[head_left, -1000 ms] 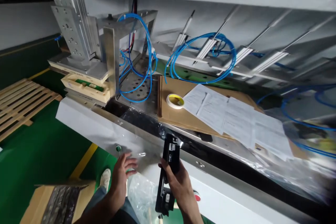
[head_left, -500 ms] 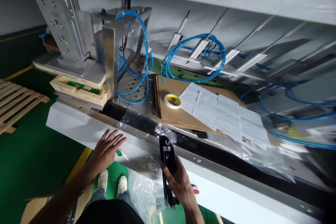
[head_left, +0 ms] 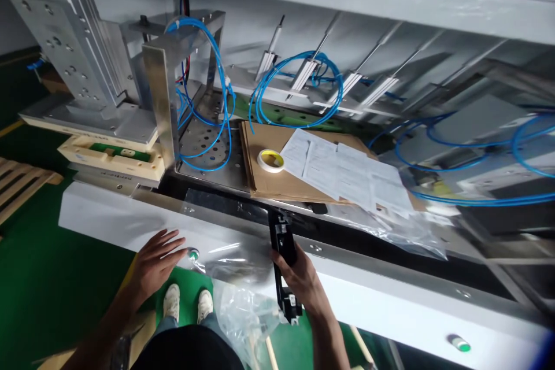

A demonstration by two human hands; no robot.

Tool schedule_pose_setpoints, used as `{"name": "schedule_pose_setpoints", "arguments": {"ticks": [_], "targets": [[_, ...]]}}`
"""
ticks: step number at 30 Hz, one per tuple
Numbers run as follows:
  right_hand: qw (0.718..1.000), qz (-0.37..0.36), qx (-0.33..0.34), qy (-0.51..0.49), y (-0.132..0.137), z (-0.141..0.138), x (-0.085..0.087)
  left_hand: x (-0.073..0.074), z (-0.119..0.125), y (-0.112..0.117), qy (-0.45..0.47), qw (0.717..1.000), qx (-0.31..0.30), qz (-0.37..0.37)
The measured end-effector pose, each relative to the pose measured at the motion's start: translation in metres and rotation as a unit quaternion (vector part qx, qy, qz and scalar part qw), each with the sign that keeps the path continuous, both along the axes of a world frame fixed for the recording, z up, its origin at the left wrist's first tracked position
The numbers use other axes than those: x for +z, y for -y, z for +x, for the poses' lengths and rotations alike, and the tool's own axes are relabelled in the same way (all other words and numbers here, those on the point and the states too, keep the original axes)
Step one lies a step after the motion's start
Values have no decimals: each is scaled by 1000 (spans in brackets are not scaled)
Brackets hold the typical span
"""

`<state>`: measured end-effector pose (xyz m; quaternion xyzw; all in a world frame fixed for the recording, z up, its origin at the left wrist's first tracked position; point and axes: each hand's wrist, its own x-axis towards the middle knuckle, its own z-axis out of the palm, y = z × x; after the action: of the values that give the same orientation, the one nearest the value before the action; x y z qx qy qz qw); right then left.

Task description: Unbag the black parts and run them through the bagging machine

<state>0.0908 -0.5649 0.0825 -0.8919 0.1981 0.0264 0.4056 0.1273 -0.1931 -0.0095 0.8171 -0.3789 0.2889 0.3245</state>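
Observation:
In my right hand (head_left: 301, 278) is a long black plastic part (head_left: 284, 243), its fingers wrapped round the middle. The part stands lengthwise across the front ledge (head_left: 347, 289), with cutouts and small fittings at its ends. My left hand (head_left: 158, 263) hovers over the ledge with fingers stretched out, holding nothing, close to a green button (head_left: 193, 254). Between the hands, a clear plastic sheet or bag (head_left: 236, 263) lies over the ledge. More crumpled clear plastic (head_left: 247, 315) hangs below it.
Cardboard sheets (head_left: 260, 185) behind the ledge carry a tape roll (head_left: 270, 161) and printed papers (head_left: 342, 167). Blue hoses (head_left: 338, 92) loop around metal cylinders (head_left: 303, 76). At left stand a metal frame (head_left: 159, 98) and a cream fixture (head_left: 150, 169). A wooden pallet (head_left: 21, 191) is on the floor.
The camera view has swung to the right. My left hand has drawn back leftward from the plastic. The black part's upper end, earlier against shiny film, now shows bare. My right hand still holds it.

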Motion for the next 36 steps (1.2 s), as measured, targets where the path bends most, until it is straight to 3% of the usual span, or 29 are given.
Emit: {"name": "schedule_pose_setpoints", "arguments": {"ticks": [5, 9, 16, 19, 22, 25, 27, 31, 36], "targets": [[1000, -16, 23, -7, 1, 0, 2, 9, 0, -12, -34, 997, -55, 32], [999, -30, 9, -12, 2, 2, -1, 10, 6, -23, -47, 998, -46, 19], [999, -43, -13, 9, -3, 8, -4, 13, 19, -68, -104, 992, 8, -73], [997, -37, -34, 55, -6, 0, 1, 12, 20, -56, -86, 991, 24, -97], [995, -21, -44, 89, -12, -11, 12, 8, 23, -24, -58, 988, 38, -136], [996, 33, 45, 76, -22, -15, 20, 5, 30, 6, -45, 986, 32, -156], [993, 32, 103, 50, -25, -11, 19, 5, 37, 19, -37, 986, 27, -161], [995, -32, 90, 5, -18, 1, 5, 6, 50, 22, -34, 997, -8, -67], [995, -48, 87, -3, -6, 4, -14, 5, 53, 4, -51, 997, -8, 59]]}}
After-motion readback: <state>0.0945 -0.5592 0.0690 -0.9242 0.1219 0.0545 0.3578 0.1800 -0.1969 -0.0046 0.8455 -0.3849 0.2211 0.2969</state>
